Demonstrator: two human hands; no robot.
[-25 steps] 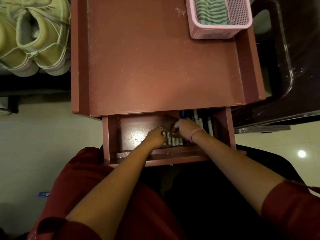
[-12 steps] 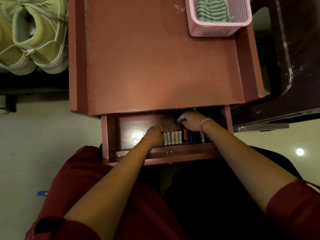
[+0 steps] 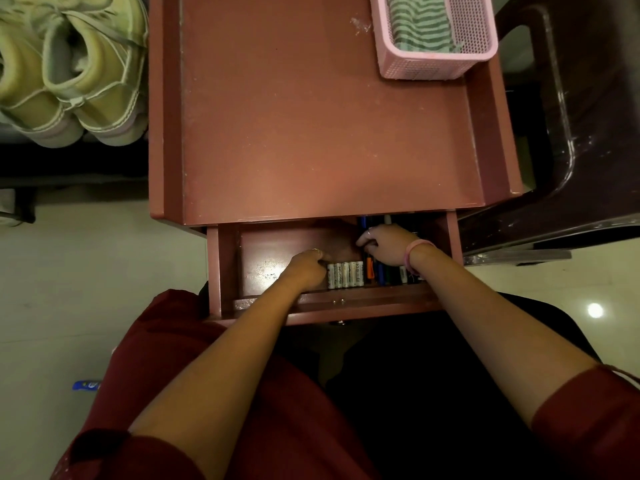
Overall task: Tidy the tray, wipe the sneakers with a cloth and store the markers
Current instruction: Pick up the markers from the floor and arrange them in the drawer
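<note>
**Markers going into the drawer, both hands inside**

Markers (image 3: 384,273) lie packed side by side at the lower-centre right of the frame, in the right part of the open drawer (image 3: 221,271), with a row of white batteries (image 3: 346,274) just to their left. I would finish this step by squaring the markers against the drawer's right wall with light sideways pressure, keeping them flat so nothing stands proud when the drawer slides shut, and I'd hold the batteries back so they don't roll into the bare left part.

Largest first: the red tray-top table (image 3: 311,133) fills the upper centre. The drawer below it holds markers and batteries. At upper right, a pink mesh basket (image 3: 433,65) holds a folded striped cloth (image 3: 419,22). The sneakers (image 3: 72,71) sit off the table, upper left.

My right hand (image 3: 389,242) rests curled over the markers; whether it pinches one I cannot tell. My left hand (image 3: 306,270) is curled, knuckles touching the batteries' left end; its hold is hidden too.
</note>
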